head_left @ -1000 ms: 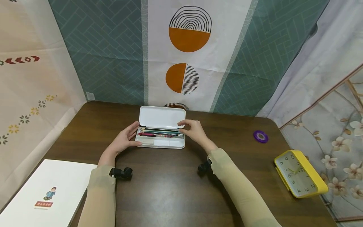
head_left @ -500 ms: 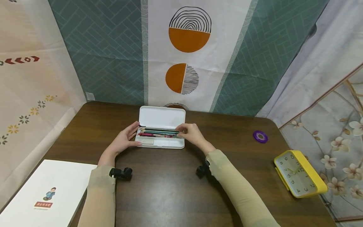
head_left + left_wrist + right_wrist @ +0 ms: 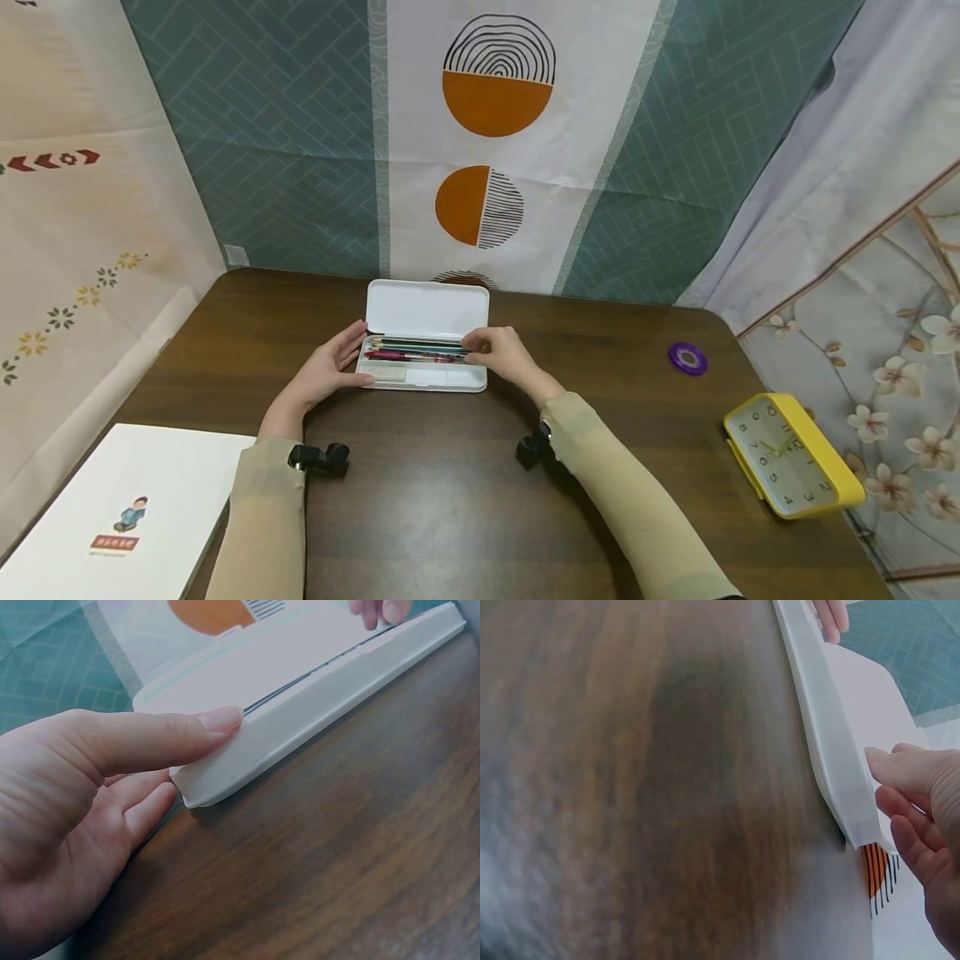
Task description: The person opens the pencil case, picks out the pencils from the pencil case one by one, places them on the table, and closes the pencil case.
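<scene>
From my head view I set a clock on the pencil case [image 3: 467, 379], 12 o'clock towards the far cloth [image 3: 412, 142]. The case sits on the counter [image 3: 420, 492] at 12 o'clock from me, between my two hands, its long axis running nearly 9 to 3 and its raised lid [image 3: 427, 306] on the 12 side.

My left hand [image 3: 328, 367] is at the case's 9 o'clock end, fingers loosely extended beside the end wall and thumb resting on the near rim by the 7 o'clock corner; it steadies rather than grasps, I judge.

The pencils [image 3: 420, 342] lie in the tray along the same 9-to-3 line, pale ends, probably the sharpened tips, pointing to 9. My right hand [image 3: 506, 354] is the nearer one: it comes in from 3 to 4 o'clock, thumb and bent fingers drawn close together over the pencils' 3 o'clock ends. Whether it has hold of one I cannot tell; the fingers and the case wall hide the contact.
</scene>
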Demonstrator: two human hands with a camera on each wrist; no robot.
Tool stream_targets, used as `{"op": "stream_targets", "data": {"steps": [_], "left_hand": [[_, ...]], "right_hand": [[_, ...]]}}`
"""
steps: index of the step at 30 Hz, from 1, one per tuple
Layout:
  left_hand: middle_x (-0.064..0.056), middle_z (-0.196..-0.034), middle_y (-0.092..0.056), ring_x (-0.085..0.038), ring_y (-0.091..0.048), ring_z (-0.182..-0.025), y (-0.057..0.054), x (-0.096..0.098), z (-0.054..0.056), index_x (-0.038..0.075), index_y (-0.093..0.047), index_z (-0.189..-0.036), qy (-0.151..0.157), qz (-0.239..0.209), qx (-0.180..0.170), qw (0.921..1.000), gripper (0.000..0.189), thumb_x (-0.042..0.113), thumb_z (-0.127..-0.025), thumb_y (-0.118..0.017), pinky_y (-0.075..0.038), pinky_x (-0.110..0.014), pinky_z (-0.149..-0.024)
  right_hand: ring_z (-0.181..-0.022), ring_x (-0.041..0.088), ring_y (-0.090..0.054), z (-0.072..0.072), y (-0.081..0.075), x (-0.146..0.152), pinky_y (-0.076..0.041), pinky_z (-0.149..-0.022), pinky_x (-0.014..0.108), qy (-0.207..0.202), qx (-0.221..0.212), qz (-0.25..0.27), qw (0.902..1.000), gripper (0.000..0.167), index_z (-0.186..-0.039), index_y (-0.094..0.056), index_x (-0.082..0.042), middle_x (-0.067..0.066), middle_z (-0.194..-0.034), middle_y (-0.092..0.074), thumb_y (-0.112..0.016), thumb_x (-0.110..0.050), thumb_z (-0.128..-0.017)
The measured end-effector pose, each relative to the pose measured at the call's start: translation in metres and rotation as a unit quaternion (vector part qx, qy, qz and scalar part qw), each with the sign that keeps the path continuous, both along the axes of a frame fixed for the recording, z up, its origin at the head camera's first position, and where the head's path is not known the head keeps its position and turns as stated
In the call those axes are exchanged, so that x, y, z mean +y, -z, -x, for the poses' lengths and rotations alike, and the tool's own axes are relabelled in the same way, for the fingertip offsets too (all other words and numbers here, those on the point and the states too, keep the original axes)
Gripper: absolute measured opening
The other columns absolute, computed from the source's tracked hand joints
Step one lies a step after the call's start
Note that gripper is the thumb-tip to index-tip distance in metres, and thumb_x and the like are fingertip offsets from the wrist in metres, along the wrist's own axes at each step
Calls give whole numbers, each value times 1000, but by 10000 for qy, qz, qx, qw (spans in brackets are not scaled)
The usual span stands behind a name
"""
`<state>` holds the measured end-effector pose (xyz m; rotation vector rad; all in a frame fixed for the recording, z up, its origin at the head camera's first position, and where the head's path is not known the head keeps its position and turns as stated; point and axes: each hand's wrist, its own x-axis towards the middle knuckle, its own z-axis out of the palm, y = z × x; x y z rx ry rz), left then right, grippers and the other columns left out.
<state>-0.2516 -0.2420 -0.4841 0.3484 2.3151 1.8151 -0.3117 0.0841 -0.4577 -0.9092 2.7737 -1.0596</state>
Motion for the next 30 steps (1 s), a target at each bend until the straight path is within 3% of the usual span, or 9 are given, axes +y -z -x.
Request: {"op": "stream_targets", "data": {"steps": [30], "left_hand": [[-13,-164,-14,-31,-16,-151,-2,1,-1,7,-9,-158,-2,-17,-58,10000,102,2,-81,-77,-21,-41,-120]], "right_hand": [[-84,15,-68,1,4,-7,-58,-75,26,-33,252,-279,9993,11,-97,-76,-8,5,-92,-76,-73,-12,-87]]}}
